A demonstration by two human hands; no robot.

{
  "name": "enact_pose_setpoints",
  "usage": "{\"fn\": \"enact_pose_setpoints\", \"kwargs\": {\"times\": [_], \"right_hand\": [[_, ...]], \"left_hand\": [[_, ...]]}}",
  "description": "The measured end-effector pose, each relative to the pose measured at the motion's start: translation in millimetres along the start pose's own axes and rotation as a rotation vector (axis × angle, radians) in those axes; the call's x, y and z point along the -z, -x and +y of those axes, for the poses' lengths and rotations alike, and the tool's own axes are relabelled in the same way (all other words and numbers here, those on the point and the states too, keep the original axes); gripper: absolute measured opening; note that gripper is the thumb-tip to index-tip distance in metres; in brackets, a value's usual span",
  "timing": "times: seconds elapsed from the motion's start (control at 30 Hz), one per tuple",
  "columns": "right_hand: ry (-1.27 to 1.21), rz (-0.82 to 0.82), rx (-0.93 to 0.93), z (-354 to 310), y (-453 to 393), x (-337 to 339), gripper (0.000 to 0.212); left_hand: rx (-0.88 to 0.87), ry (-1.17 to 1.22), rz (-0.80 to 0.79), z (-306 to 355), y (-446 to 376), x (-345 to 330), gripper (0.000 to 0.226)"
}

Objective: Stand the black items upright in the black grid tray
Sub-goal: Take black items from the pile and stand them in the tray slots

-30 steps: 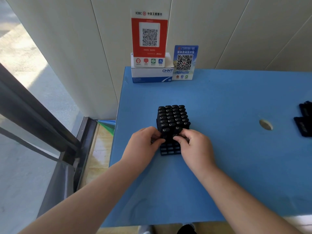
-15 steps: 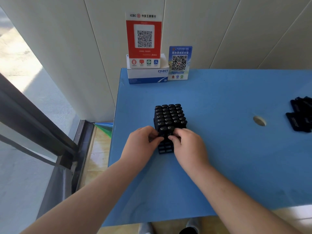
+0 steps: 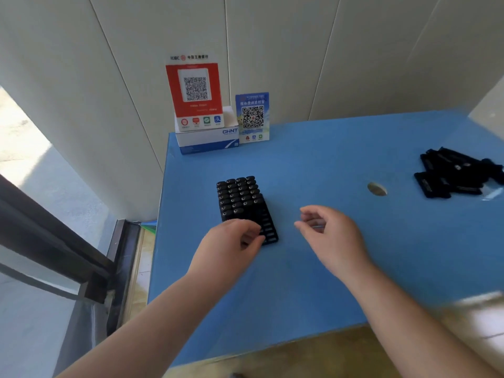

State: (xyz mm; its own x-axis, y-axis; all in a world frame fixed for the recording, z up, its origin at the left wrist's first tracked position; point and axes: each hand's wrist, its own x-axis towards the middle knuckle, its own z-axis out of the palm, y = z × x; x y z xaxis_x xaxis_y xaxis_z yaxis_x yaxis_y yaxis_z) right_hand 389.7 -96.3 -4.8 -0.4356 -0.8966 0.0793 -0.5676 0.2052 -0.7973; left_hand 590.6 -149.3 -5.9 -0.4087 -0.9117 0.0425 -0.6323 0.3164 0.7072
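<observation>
Black grid tray [image 3: 268, 230] sits on the blue desk [image 3: 313, 268], just beyond the left hand [image 3: 231, 245]. Most far cells filled with black items [image 3: 238, 196] standing upright; the near rows and the right column by the fingers look empty. Left fingers [image 3: 252, 236] curl over the tray's near-left corner, touching it; can't tell if they pinch an item or only steady the tray. Right hand [image 3: 327, 231] is off the tray, hovering just right of it above the desk, fingers loosely curled, holding nothing visible.

Step, as I read it: between insertions, right hand free for a fetch. The next move likely calls for a reach well to the right of the right fingers, to the loose pile of black items [image 3: 455, 177] lying flat, then picking one, turning it upright, seating it in an open cell.

Beyond the tray: desk hole [image 3: 377, 189], white box [image 3: 207, 140], red QR sign [image 3: 195, 91], blue QR sign [image 3: 252, 117] against the wall.
</observation>
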Motion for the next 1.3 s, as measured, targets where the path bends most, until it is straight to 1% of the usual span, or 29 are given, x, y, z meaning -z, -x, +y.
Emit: {"fn": "enact_pose_setpoints", "kwargs": {"times": [0.13,0.23,0.47,0.67,0.8,0.97,1.1,1.3], "right_hand": [[0.187,0.069,0.036,30.3,14.9,63.1,0.027],[0.316,0.125,0.021,59.6,38.5,113.9,0.032],[0.53,0.197,-0.117,118.0,96.7,223.1,0.042],[0.589,0.23,-0.179,155.6,132.7,295.2,0.045],[0.633,0.215,-0.201,177.3,145.1,332.6,0.045],[0.647,0.215,-0.23,199.2,144.4,362.2,0.045],[0.663,0.19,-0.247,218.9,122.0,376.6,0.044],[0.682,0.162,-0.24,248.1,63.9,392.7,0.045]], "left_hand": [[-0.147,-0.229,-0.03,39.4,-6.0,-25.8,0.035],[-0.237,-0.33,-0.058,73.4,-8.3,-52.4,0.045],[-0.392,-0.41,-0.114,162.3,9.5,-125.7,0.05],[-0.477,-0.387,-0.151,231.5,35.7,-191.8,0.051],[-0.497,-0.384,-0.191,268.1,40.7,-233.5,0.052],[-0.528,-0.41,-0.218,296.8,30.6,-262.0,0.052],[-0.552,-0.423,-0.229,314.3,4.5,-284.7,0.052],[-0.548,-0.436,-0.263,331.1,-55.2,-325.0,0.053]]}}
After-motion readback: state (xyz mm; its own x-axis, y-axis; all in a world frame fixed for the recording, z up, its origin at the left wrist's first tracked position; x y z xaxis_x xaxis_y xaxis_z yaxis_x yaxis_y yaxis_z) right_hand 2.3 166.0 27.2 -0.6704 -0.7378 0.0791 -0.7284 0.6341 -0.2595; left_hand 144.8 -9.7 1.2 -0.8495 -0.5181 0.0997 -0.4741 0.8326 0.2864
